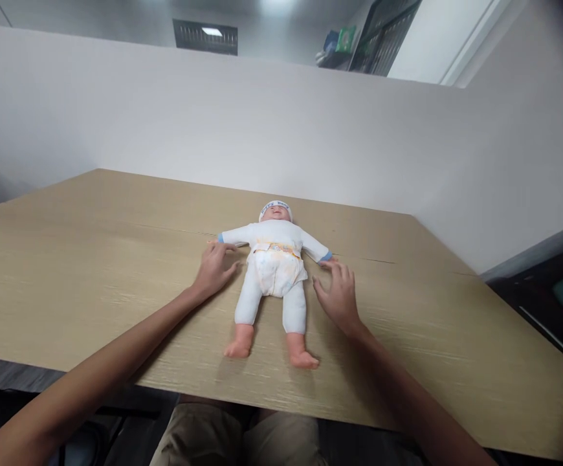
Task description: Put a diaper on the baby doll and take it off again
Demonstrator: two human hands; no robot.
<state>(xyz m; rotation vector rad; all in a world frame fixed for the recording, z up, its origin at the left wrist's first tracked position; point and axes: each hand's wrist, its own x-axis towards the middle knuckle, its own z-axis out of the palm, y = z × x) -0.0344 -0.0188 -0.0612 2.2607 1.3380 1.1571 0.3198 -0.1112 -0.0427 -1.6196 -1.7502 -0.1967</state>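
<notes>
A baby doll [276,233] lies on its back on the wooden table, head toward the wall and bare feet toward me. It has a white cap, a white suit with blue cuffs, and a diaper [276,268] with an orange-patterned waistband fastened round its middle. Beside the doll's arm on the left of the view is my left hand [216,266], fingers apart and slightly curled, holding nothing. My right hand [338,291] rests by the other arm, its fingertips close to the blue cuff; its thumb and fingers are spread with nothing between them. Whether the fingertips touch the doll I cannot tell.
The table [116,259] reaches back to a pale partition wall [262,123]. A window above the wall shows a room beyond. At the right stands a dark object [543,291] with something teal in it. My knees are under the table's front edge.
</notes>
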